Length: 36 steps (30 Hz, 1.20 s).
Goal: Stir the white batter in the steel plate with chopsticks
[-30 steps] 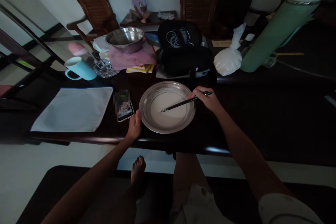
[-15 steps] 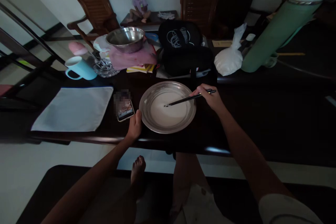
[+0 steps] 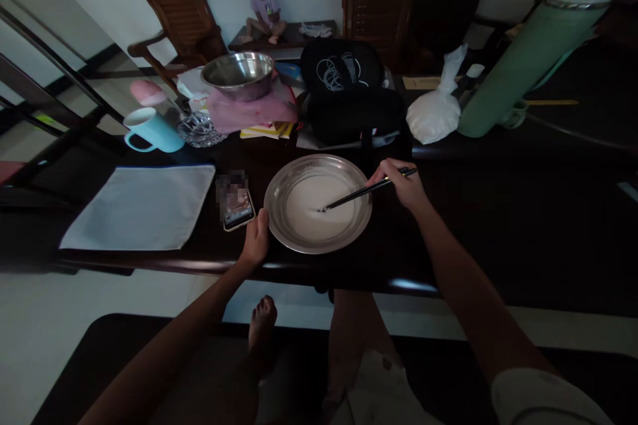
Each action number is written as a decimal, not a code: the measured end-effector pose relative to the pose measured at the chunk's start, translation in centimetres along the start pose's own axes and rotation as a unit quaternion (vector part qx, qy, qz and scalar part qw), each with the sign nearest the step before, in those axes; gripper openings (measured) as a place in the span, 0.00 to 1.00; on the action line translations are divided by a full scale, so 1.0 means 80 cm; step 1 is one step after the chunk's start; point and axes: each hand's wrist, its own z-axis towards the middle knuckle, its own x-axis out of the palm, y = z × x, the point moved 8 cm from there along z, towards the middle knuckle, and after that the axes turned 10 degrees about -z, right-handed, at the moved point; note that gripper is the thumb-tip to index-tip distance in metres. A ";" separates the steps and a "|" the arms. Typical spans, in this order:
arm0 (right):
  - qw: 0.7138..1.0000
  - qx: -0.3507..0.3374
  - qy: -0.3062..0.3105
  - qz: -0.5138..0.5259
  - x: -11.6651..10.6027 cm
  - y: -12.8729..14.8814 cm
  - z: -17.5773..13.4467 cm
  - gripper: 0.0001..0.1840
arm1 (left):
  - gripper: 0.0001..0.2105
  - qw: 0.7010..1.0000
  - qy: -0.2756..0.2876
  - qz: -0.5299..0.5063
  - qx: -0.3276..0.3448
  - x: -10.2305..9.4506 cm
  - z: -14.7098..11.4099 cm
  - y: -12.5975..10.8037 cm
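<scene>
1. The right hand is clenched around the upper ends of a pair of dark chopsticks, which slant down toward 8 o'clock from the fist.
2. The chopstick tips sit in the white liquid that fills the bottom of a round metal plate; the tips are a little toward 3 o'clock of the pool's middle.
3. The left hand rests curled against the plate's rim at about 8 o'clock, fingers touching the metal edge; whether it truly grips the rim cannot be told.
4. The plate lies on a dark table, near its front edge, between the two hands.
5. Just beside the plate at 9 o'clock lies a phone, screen up, close to the left hand.
6. Further out at 9 o'clock a pale flat cloth is spread on the table.
7. At 12 o'clock from the plate stands a black bag; at 11 o'clock a metal bowl sits on pink cloth.
8. At 10 o'clock, well apart, is a blue mug.
9. At 2 o'clock lies a white plastic bag, with a green cylinder beside it.
</scene>
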 end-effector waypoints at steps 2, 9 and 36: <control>1.000 -0.004 0.023 -0.006 0.006 0.001 -0.001 0.27 | 0.30 1.000 0.000 -0.007 -0.005 0.000 0.000 0.001; 1.000 -0.005 0.010 -0.015 0.002 0.003 -0.001 0.25 | 0.30 1.000 -0.003 -0.010 -0.003 0.000 -0.002 -0.003; 1.000 0.003 0.015 -0.006 0.004 0.000 -0.001 0.27 | 0.33 1.000 -0.003 -0.001 0.009 0.003 -0.003 -0.012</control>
